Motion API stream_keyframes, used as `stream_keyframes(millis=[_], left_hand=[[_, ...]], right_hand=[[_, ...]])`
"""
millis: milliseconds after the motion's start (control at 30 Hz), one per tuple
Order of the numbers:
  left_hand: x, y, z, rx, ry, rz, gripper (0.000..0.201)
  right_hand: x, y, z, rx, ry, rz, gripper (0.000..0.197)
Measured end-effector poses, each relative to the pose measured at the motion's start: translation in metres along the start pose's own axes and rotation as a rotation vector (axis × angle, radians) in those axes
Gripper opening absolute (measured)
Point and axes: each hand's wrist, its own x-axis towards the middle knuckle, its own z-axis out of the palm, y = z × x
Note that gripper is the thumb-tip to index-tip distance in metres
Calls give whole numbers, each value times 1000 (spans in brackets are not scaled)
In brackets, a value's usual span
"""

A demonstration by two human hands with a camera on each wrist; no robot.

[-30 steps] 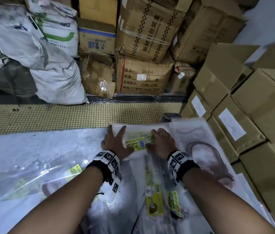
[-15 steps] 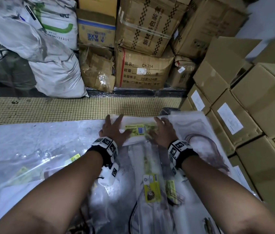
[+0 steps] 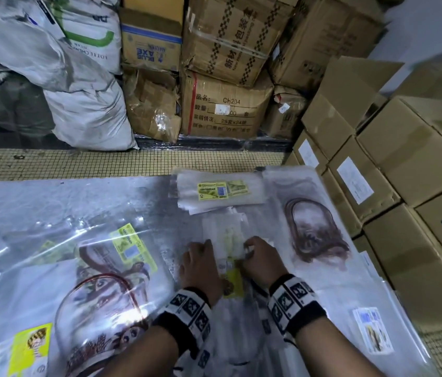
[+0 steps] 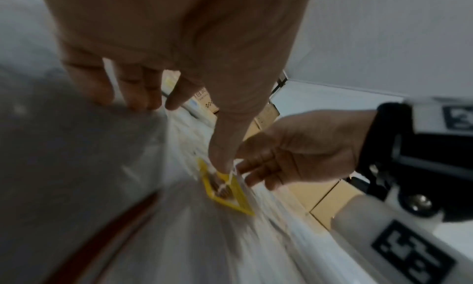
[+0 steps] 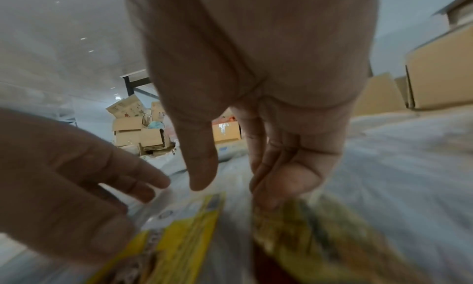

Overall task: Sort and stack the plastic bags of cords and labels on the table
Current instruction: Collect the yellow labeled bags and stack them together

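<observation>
Dim room, glare on the plastic, smeared wrist views.

From my head the cardboard boxes [image 3: 228, 50] bow at the edges and glare flares off a clear bag [image 3: 111, 303]; my left hand [image 4: 179, 52] and right hand [image 5: 256, 66] loom soft, with a yellow label [image 4: 225, 189] streaked by motion.

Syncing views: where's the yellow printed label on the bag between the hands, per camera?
Head: yellow printed label, low centre, between left hand and right hand.
Left wrist, centre, under the thumb.
Right wrist, bottom centre, blurred.
Shared landmark: the opposite hand beside it.
</observation>
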Motion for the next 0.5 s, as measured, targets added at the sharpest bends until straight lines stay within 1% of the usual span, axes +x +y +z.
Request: stream_keyframes(millis=[100,133,200,233,333,433,500], left_hand=[[-3,-5,6,-58,-5,-23,112],[-2,-8,5,-109,-20,-29,115],[-2,-15,3,-214,-34,-34,111],[-3,-18,2,-243,-19,-26,104],[-12,-33,1,-303,86,40,71],[-25,-48,-6,-501,201,56,48],[-33,-60,-12,-593,262,56,35]], right_hand=[[-5,-3,12,56,11,32,44],[-6,-3,14,52,5,45,44],[-8,-5,19,19,-2,47,29],[-10,-6,22,-7,1,38,24],[-19,-16,27,-53,34,-25,28],[-29,-32,26,63,80,-81,15],[-37,-43,27,152,100,-130,14]])
